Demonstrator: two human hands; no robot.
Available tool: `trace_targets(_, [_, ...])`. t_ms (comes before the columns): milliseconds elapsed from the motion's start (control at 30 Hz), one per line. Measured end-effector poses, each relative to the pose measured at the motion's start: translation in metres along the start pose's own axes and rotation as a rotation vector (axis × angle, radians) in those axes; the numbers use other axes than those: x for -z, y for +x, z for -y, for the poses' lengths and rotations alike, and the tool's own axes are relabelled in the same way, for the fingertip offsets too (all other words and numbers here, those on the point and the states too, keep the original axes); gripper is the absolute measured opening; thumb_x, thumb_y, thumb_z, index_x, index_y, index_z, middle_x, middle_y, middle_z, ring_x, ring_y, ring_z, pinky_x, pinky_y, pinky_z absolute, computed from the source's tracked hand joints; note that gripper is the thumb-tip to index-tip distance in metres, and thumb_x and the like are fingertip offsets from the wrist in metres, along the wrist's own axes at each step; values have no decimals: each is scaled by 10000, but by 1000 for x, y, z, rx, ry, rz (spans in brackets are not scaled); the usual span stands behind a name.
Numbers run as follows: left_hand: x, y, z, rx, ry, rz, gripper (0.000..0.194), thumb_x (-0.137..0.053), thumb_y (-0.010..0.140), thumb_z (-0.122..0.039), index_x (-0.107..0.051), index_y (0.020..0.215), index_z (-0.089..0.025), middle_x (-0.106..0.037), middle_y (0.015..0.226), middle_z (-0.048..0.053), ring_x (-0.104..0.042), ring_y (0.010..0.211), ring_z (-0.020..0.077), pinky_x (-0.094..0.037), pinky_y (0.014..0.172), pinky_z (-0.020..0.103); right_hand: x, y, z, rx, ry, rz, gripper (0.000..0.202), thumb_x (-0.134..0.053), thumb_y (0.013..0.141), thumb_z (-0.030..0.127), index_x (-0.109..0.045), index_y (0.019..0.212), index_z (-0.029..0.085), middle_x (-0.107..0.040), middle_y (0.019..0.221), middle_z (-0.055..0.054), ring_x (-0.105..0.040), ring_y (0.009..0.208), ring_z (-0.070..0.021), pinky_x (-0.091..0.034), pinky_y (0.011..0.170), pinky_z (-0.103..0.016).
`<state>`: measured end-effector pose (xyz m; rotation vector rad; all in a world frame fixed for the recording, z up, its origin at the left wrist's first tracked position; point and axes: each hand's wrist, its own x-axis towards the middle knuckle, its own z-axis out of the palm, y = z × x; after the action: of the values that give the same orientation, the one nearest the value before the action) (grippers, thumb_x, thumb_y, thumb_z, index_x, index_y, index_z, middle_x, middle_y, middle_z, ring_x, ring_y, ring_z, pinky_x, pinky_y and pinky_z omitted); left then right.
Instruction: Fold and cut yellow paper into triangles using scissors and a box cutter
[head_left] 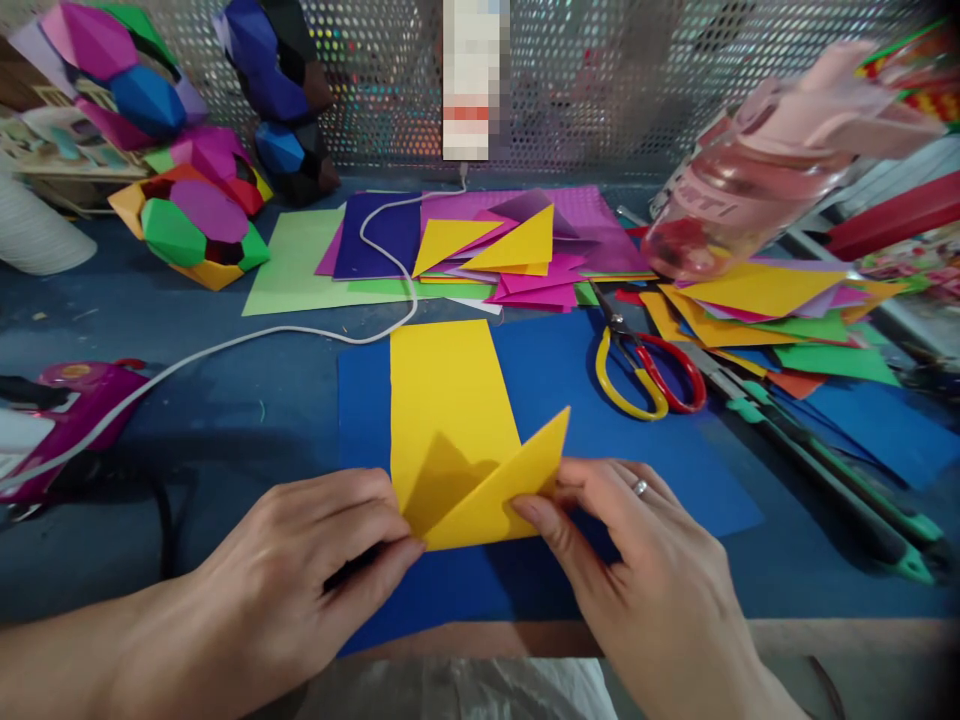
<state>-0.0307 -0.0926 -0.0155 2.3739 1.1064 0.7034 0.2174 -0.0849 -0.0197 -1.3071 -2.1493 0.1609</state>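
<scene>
A yellow sheet of paper (454, 390) lies over blue sheets (555, 390) in front of me, its near right corner turned up into a slanted flap. My left hand (300, 570) pinches the sheet's near left corner between thumb and fingers. On the other side, my right hand (637, 560), a ring on one finger, grips the raised flap with its thumb on the near face. The flap's tip points up and to the right and casts a shadow on the sheet. Scissors (622, 360) with one yellow and one red handle rest beyond my right hand.
A white cable (285, 330) crosses the table to a purple tool (82, 420) at left. Faceted paper shapes (202, 225) stand behind it. Cut paper pieces (517, 250) are piled at the back. Green-and-black cutters (825, 460) and a pink bottle (750, 190) are at right.
</scene>
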Motion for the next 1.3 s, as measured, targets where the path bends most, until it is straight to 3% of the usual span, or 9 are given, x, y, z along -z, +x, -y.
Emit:
trace_targets(133, [-4, 2, 3, 12, 10, -16, 142, -550, 971, -154, -618, 853, -188, -602, 736, -13, -590, 640, 97, -454, 599, 218, -8, 0, 0, -27, -66, 6, 372, -546, 990, 304, -548, 1288, 81, -687, 784, -18, -594, 758, -191, -417, 740, -337])
trace_targets(200, [-6, 3, 4, -16, 69, -35, 183, -526, 987, -185, -625, 832, -190, -612, 732, -3, -591, 616, 106, -462, 580, 220, -11, 0, 0, -34, -84, 24, 418, -535, 995, 304, -519, 1349, 82, -695, 811, -25, -589, 777, -203, -401, 731, -346])
trace_targets(400, [-6, 10, 5, -103, 270, 16, 292, -460, 1023, -267, -637, 803, -193, -610, 704, 0, -592, 574, 118, -500, 554, 218, -16, -1, 0, -31, -118, -1, 380, -510, 999, 293, -583, 1314, 91, -686, 793, -31, -575, 762, -218, -364, 714, -359])
trace_targets(533, [-4, 20, 3, -172, 359, 0, 248, -496, 1009, -257, -624, 809, -188, -627, 743, 11, -651, 695, 137, -557, 634, 215, -19, 0, 0, -10, -151, -25, 346, -518, 989, 261, -632, 1273, 100, -701, 827, -37, -586, 795, -222, -364, 748, -364])
trace_targets(633, [-6, 23, 7, -251, 369, -22, 177, -480, 1010, -208, -655, 1014, -183, -698, 984, 56, -693, 921, 168, -595, 825, 267, -20, 0, -1, 8, -165, -26, 331, -539, 969, 227, -651, 1245, 83, -699, 814, -34, -586, 781, -218, -372, 762, -370])
trace_targets(733, [-9, 20, 17, -347, 363, 35, 315, -435, 1013, -159, -585, 1285, -208, -661, 1269, 72, -650, 1151, 194, -559, 991, 325, -21, -1, -2, 24, -176, -18, 332, -536, 962, 202, -650, 1240, 61, -697, 819, -43, -588, 772, -218, -381, 752, -375])
trace_targets(867, [-12, 19, 27, -384, 372, 147, 480, -320, 1017, -117, -419, 1478, -206, -564, 1444, 47, -555, 1304, 170, -493, 1073, 306, -21, -3, -3, 45, -197, -25, 336, -495, 974, 186, -646, 1246, 60, -698, 816, -52, -595, 763, -223, -396, 741, -380])
trace_targets(967, [-11, 24, 26, -417, 404, 159, 473, -293, 1017, -90, -434, 1465, -153, -553, 1455, 43, -500, 1355, 144, -448, 1097, 271, -22, -4, -4, 50, -204, -36, 342, -475, 988, 209, -648, 1242, 59, -706, 825, -55, -613, 766, -222, -416, 740, -380])
trace_targets(1300, [-13, 32, 24, -450, 457, 89, 408, -325, 1030, -81, -543, 1369, -143, -630, 1369, 24, -521, 1329, 112, -411, 1112, 223, -26, -4, -7, 48, -229, -52, 345, -472, 986, 220, -642, 1243, 63, -703, 817, -52, -638, 779, -229, -454, 767, -389])
